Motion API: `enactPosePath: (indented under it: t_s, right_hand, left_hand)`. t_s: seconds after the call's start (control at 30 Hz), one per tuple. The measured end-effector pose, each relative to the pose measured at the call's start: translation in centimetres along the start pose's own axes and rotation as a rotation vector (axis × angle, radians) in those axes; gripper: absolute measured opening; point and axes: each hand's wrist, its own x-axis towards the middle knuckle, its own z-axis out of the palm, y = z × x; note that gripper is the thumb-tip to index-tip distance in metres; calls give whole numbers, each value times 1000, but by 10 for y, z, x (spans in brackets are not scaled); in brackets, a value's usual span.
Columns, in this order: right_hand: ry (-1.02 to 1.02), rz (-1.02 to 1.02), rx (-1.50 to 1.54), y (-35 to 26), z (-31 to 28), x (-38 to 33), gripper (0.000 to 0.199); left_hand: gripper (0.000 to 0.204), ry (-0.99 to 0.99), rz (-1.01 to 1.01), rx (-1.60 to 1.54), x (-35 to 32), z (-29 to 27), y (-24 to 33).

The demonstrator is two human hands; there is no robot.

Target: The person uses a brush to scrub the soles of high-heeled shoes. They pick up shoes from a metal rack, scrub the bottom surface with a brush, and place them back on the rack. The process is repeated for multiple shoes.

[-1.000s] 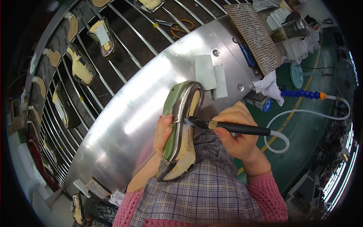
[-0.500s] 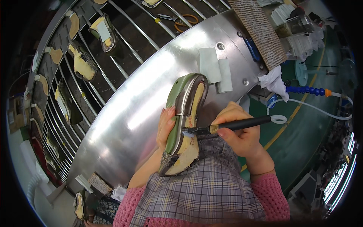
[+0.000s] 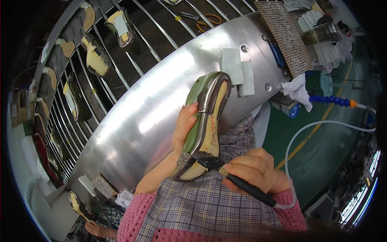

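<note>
My left hand (image 3: 185, 126) is closed around the side of a shoe upper on a green last (image 3: 209, 125), its sole side turned up, with a pale insole and dark metallic edges. A glittery strap crosses its lower end. In my right hand (image 3: 254, 169) is a glue brush (image 3: 248, 189) with a black handle, a brass collar and a clear hose at its rear. The brush's dark head lies over the insole near the strap; its bristles are hard to make out. The shoe is above my plaid apron, in front of a curved metal ledge (image 3: 149, 121).
Beyond the ledge, a rack of metal bars (image 3: 151, 46) carries several shoes on lasts (image 3: 96, 60) and scissors (image 3: 207, 22). White strips (image 3: 233, 66) lie on the ledge beside a ribbed board (image 3: 286, 38). A blue jointed hose (image 3: 328, 99) is at right. At lower left, another person's hand (image 3: 94, 228) touches a shoe.
The brush has moved from the shoe's middle down toward the strap end, and its handle now slants down to the right. My left hand keeps its hold. The view has shifted slightly.
</note>
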Motion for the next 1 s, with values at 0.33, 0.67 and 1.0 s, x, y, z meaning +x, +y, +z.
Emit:
enactPosePath:
  t_s: [0.33, 0.67, 1.0]
  right_hand:
    - [88, 206, 48, 16, -13, 2, 32]
    - [115, 59, -155, 6, -24, 9, 41]
    - [-5, 104, 99, -1, -33, 8, 30]
  left_hand:
    - [95, -20, -95, -80, 37, 6, 21]
    - [92, -32, -228, -153, 51, 19, 30]
    - [67, 10, -225, -271, 59, 25, 34]
